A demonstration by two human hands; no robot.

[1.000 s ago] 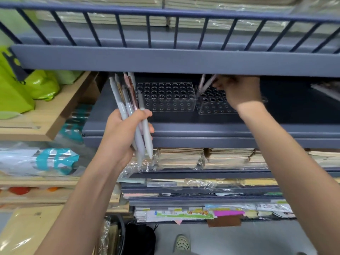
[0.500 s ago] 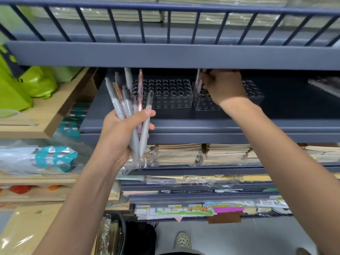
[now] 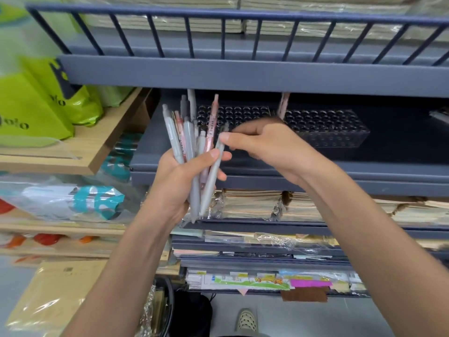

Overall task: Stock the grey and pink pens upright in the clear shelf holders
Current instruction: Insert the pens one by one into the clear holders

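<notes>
Before the shelf (image 3: 303, 170), left hand (image 3: 173, 183) clasped around pens (image 3: 189, 139), right hand (image 3: 272, 144) pinched on grey pen (image 3: 211, 177) (top end).

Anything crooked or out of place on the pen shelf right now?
Nothing spilled or damaged. The pink pens in the right clear holder lean a little. One grey pen splays from the bunch in the left hand, pinched by the right hand.

A stationery shop is indicated. Tiered grey-blue metal shelves (image 3: 243, 76) are stocked with shrink-wrapped notebook stacks (image 3: 250, 203) at four o'clock, and clear pen holders (image 3: 325, 127) are set out at two o'clock. Printed green bags (image 3: 31, 105) are displayed on a wooden shelf (image 3: 97, 147) at ten o'clock, and packaged sticker sheets (image 3: 255, 280) are racked at six o'clock.
</notes>
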